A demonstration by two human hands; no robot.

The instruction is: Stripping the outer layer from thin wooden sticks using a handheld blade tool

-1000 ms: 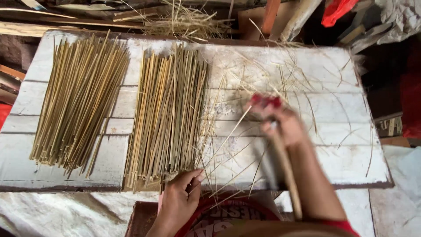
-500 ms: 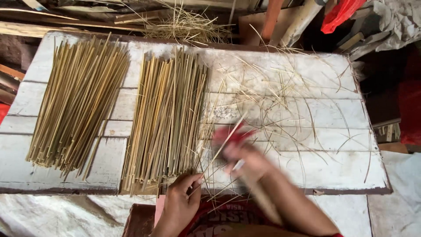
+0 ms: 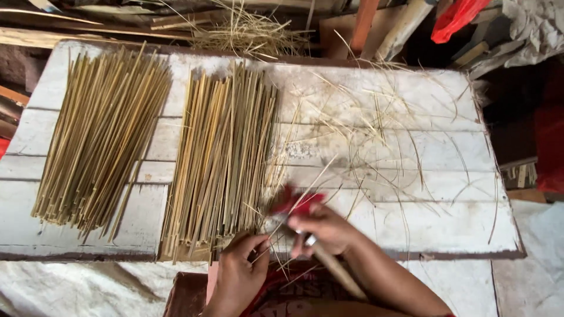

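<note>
Gripping a thin strip (image 3: pixel 305 179) near its lower end, the left hand (image 3: pixel 244 264) pinches it between thumb and fingers at the table's (image 3: pixel 446 229) near edge, about 6 o'clock in the view. The strip runs up toward 1 o'clock, past the right hand (image 3: pixel 326 229).

The right hand is clenched around a knife (image 3: pixel 276 225) with a long wooden handle (image 3: pixel 338 273). The handle trails back toward 5 o'clock along the forearm, probably to steady the tool. The blade end sits against the strip, just beside the left-hand fingers. A red wrap (image 3: pixel 294 201) covers the right fingertips, likely as protection from the strip edge. A ring (image 3: pixel 309 239) shows on 1 finger.

Relative to the hands, the strip is held at the left hand and crosses the right hand at the blade, so both hands touch it. Holding it low and slanted keeps the free length over the table.

2 bundles lie on the table, laid lengthwise. The near bundle (image 3: pixel 226 152) lies at 11 o'clock from the hands, its lower ends just beside the left hand. The far bundle (image 3: pixel 103 135) lies at 10 o'clock, well apart. Shavings (image 3: pixel 382 135) are scattered over the table at 1 o'clock. A straw heap (image 3: pixel 247 32) lies beyond the far edge at 12 o'clock.
</note>
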